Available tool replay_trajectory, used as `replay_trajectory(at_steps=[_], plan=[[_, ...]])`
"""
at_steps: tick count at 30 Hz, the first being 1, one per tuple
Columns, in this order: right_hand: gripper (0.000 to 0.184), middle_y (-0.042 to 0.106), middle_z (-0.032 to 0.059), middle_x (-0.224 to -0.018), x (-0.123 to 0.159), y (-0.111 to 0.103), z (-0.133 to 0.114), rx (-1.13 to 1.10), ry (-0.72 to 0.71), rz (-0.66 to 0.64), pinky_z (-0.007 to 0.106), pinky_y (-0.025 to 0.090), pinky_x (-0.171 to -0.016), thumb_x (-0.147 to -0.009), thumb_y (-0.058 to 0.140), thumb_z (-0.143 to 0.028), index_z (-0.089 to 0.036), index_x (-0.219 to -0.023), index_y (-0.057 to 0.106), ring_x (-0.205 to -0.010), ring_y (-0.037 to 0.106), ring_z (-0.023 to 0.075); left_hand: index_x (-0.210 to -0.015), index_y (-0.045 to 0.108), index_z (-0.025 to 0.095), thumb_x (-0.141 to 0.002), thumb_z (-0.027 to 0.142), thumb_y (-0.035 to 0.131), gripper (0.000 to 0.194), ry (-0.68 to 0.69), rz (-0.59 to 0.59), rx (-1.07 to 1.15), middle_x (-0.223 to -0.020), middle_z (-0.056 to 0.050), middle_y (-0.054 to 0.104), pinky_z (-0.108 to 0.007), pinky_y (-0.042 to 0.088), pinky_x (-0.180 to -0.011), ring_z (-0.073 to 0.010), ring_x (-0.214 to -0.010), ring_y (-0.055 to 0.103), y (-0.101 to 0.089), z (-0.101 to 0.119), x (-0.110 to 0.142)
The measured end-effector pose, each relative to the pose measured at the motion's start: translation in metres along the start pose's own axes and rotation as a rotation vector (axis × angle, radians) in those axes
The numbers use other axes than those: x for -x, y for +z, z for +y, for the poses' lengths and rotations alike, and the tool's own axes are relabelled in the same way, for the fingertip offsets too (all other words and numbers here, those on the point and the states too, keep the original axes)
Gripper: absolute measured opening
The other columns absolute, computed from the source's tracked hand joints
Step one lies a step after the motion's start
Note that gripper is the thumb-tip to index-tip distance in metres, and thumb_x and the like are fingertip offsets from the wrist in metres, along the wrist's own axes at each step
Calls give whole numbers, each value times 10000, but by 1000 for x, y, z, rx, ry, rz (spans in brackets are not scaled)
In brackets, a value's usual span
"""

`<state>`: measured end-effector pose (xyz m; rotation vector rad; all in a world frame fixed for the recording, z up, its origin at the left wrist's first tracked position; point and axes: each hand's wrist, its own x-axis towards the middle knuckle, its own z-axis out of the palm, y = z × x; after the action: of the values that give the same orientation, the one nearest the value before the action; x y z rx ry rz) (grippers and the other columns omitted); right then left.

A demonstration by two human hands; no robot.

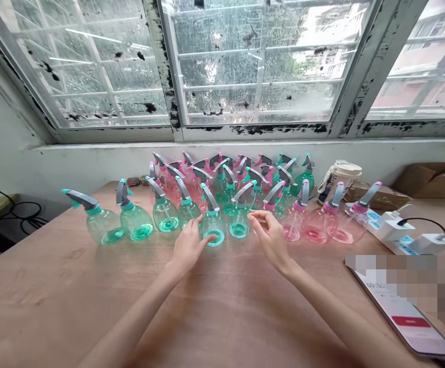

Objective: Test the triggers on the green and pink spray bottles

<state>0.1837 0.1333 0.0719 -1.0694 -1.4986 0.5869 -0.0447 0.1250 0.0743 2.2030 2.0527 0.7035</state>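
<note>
My left hand (pixel 187 244) is at the left side of a clear green spray bottle (pixel 213 228). Its thumb lies across the bottle's lower front, and its fingers are spread to the left. My right hand (pixel 270 237) is just right of another green spray bottle (pixel 239 224), thumb and fingertips close to its side, fingers curved and loosely apart; I cannot tell whether they touch it. Behind this hand, a pink-collared spray bottle (pixel 269 204) is partly hidden. Green spray bottles extend left in the front row, while pink ones (pixel 321 225) extend right.
More pink and green spray bottles crowd behind, near the wall. To the right are a lidded cup (pixel 339 179), a cardboard box (pixel 431 179), a power strip with plugs (pixel 395 230) and a phone (pixel 402 306). The wooden table (pixel 72 306) ends at the left, near a black cable (pixel 28 217).
</note>
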Motion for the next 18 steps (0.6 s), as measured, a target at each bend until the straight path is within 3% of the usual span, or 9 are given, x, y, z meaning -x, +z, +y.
replay_trajectory(at_steps=[5, 11, 15, 18], plan=[[487, 657, 175, -1200, -8, 7, 0, 166, 72, 29, 446, 507, -853, -870, 568, -499, -131, -1188, 574, -875, 687, 264, -1416, 413, 88, -892, 407, 625, 649, -53, 3, -127, -1191, -186, 615, -396, 510, -790, -344, -962, 675, 0, 17, -13], [746, 513, 238, -1406, -23, 23, -1, 335, 176, -45, 445, 473, -948, -855, 577, -547, -73, -1410, 424, -1213, 573, 357, -1442, 397, 118, -898, 446, 607, 669, -103, 31, -217, -1169, -190, 585, -363, 509, -730, -338, -900, 694, 4, 21, -23], [836, 527, 278, -1374, -33, 34, -3, 435, 217, -70, 451, 444, -981, -844, 601, -557, -11, -1435, 374, -1246, 544, 387, -1443, 381, 100, -924, 436, 564, 645, -129, 61, -200, -1174, -197, 554, -361, 518, -698, -329, -893, 695, 9, 15, -10], [769, 567, 272, -1327, -36, 40, -4, 498, 225, -92, 452, 424, -996, -825, 662, -491, -20, -1390, 435, -1242, 543, 396, -1412, 406, 109, -942, 402, 533, 568, -121, 56, -136, -1164, -179, 556, -365, 529, -694, -301, -865, 698, 15, 11, 12]])
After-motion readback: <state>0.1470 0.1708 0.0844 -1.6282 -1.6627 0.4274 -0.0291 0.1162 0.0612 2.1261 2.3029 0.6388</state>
